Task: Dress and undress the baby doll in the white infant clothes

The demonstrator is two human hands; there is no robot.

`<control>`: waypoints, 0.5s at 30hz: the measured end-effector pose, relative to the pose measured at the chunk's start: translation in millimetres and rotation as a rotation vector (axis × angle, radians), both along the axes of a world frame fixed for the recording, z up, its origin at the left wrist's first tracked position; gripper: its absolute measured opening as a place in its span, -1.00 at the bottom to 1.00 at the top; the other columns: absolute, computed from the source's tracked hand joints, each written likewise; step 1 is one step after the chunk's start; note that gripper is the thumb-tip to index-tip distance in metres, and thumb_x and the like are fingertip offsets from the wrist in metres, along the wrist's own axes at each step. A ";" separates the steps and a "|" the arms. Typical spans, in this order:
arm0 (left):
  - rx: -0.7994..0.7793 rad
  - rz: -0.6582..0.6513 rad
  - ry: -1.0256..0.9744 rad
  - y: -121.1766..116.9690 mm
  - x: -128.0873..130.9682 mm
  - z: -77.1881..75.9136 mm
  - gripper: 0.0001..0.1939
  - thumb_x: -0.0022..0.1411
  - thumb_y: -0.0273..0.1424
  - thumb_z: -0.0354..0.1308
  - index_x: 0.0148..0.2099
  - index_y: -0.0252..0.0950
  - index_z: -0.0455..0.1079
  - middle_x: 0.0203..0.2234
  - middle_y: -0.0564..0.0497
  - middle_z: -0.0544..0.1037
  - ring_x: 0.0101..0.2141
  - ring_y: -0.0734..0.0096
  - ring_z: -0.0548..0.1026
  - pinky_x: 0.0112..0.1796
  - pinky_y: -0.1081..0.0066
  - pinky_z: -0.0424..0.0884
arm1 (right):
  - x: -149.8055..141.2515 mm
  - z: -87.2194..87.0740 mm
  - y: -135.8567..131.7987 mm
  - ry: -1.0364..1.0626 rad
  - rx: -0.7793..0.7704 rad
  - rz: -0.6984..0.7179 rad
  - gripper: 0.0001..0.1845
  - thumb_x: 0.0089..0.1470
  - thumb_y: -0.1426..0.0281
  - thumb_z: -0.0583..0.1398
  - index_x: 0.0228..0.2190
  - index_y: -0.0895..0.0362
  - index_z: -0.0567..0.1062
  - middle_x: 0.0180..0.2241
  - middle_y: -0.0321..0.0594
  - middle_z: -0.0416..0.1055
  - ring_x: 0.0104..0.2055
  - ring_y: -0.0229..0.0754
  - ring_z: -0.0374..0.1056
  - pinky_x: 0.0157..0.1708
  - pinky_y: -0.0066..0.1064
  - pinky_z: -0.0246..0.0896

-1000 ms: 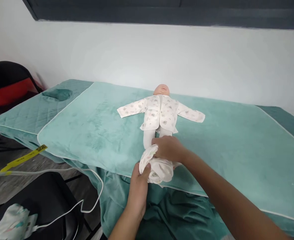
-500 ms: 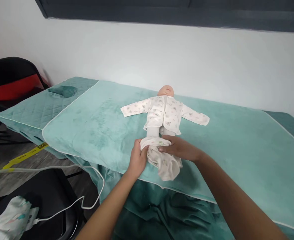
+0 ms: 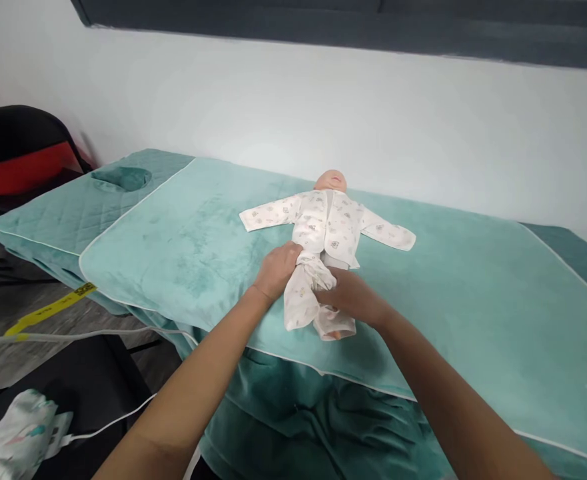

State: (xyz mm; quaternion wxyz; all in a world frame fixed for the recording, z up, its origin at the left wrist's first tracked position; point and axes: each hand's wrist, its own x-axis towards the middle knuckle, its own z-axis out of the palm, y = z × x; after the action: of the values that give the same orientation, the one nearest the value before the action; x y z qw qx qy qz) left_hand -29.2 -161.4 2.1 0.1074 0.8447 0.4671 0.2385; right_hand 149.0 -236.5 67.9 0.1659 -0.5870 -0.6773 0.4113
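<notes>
A baby doll (image 3: 331, 180) lies on its back on the green bed, head toward the wall, arms spread in a white printed jacket (image 3: 313, 223). White printed baby trousers (image 3: 300, 303) are bunched around its legs. My left hand (image 3: 279, 270) grips the waistband on the left, close under the jacket hem. On the right, my right hand (image 3: 350, 297) is closed on the trouser cloth, its fingertips partly hidden in the folds. A bit of the doll's foot (image 3: 337, 335) shows at the right leg opening.
The massage bed (image 3: 183, 233) has a green cover and a face hole (image 3: 123, 179) at its left end. Below left, a black chair (image 3: 93, 373) carries a folded patterned cloth (image 3: 16, 433) and a white cable (image 3: 108, 423). Yellow tape (image 3: 50, 310) hangs near the bed's edge.
The trousers have moved up the doll's legs toward the jacket, and the leg openings now hang apart. My left hand has moved up with the waistband; my right hand stays low on the cloth.
</notes>
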 end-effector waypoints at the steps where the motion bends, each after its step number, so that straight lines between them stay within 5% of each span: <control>1: -0.010 0.007 -0.018 -1.4 -0.3 -0.6 -0.78 0.33 -0.39 -0.01 -0.02 -0.32 0.34 -0.12 -0.18 0.46 -0.11 0.19 0.43 -0.07 0.30 0.30 | -3.0 -0.8 0.0 -0.038 0.020 -0.025 -0.74 -0.01 0.23 0.24 -0.32 0.14 0.45 -0.27 -0.20 0.53 -0.27 -0.12 0.41 -0.39 -0.42 0.19; 4: -0.084 0.059 -0.197 -10.8 -3.4 -5.9 -0.73 0.30 -0.39 0.00 0.04 -0.27 0.28 -0.08 -0.10 0.44 -0.12 0.27 0.43 -0.11 0.34 0.32 | -11.4 -2.4 -0.4 -0.162 0.070 -0.083 -0.80 0.02 0.25 0.21 -0.35 0.13 0.43 -0.29 -0.19 0.53 -0.31 -0.14 0.39 -0.44 -0.44 0.12; 9: -0.212 0.310 -0.533 -40.4 -15.4 -17.6 -0.79 0.25 -0.29 0.10 -0.10 -0.27 0.29 -0.29 0.01 0.44 -0.31 0.39 0.39 -0.23 0.40 0.33 | -18.6 0.2 -0.5 -0.298 0.147 -0.135 -0.89 0.05 0.34 0.16 -0.44 0.13 0.38 -0.36 -0.17 0.49 -0.34 -0.17 0.36 -0.44 -0.44 0.06; 15: -0.307 0.062 -0.426 -82.7 -28.3 -11.8 -0.65 0.37 -0.27 -0.14 -0.42 -0.26 0.29 -0.39 -0.04 0.45 -0.29 0.32 0.38 -0.20 0.32 0.28 | -12.2 -2.7 0.0 -0.243 0.098 -0.140 -0.81 0.04 0.24 0.20 -0.41 0.11 0.37 -0.37 -0.25 0.47 -0.33 -0.19 0.36 -0.43 -0.45 0.08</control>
State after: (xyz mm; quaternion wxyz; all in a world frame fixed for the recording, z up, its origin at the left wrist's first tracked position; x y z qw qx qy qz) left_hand -57.6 -244.1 -9.7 0.3227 0.7345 0.4903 0.3405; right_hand 136.8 -236.5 65.2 0.1393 -0.6696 -0.6690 0.2910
